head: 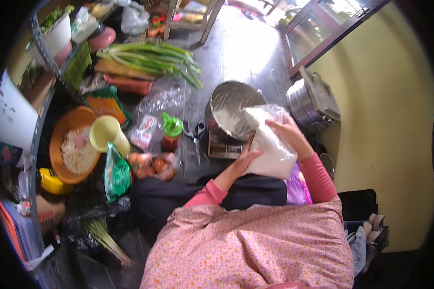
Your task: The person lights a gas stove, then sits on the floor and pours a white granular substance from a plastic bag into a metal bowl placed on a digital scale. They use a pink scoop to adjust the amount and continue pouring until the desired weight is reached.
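Both of my hands hold a clear plastic bag (pixel 271 155) filled with a white powder or grain. My left hand (pixel 247 159) supports its left side from below. My right hand (pixel 287 135) grips the bag near its upper end. The bag tilts with its mouth over the near right rim of a large metal pot (pixel 217 92). White stuff lies inside the pot and along its wall. The pot rests above a low wooden stand (pixel 217 149). Whether anything is flowing out of the bag cannot be made out.
Left of the pot lie scissors (pixel 196 139), a green-lidded bottle (pixel 171 132), bagged eggs (pixel 160 165), a pale yellow pitcher (pixel 106 135) and an orange basin (pixel 58 144) holding white flour-like stuff. Spring onions (pixel 148 57) lie beyond. A lidded metal pot (pixel 305 101) stands by the right wall.
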